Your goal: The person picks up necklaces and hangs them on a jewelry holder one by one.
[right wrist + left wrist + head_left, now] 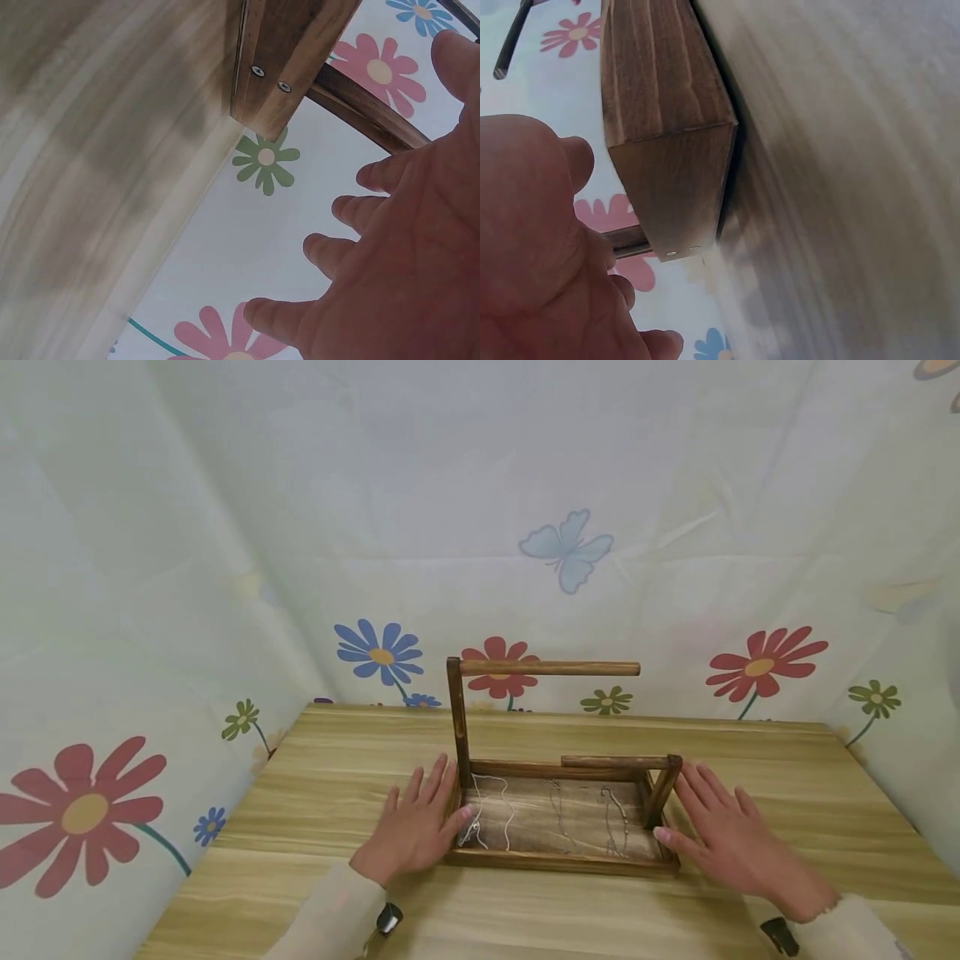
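Note:
A dark brown wooden jewelry stand (562,862) sits on the table, with a shallow tray base. Its tall post at the left carries a long bar (555,668); a shorter post at the right carries a lower bar (607,762). Inside the tray lie a pale thin chain necklace (512,814) on the left and a beaded chain (624,814) on the right. My left hand (412,828) is beside the tray's left end, fingers straight, thumb over the rim. At the right end my right hand (731,843) has its fingers extended beside the short post. Whether either hand touches the wood is unclear.
The light wood-grain table (360,735) reaches back to a white cloth backdrop (420,485) printed with flowers and a butterfly. More of this cloth hangs along the left and right sides. A dark band (388,918) shows at my left wrist.

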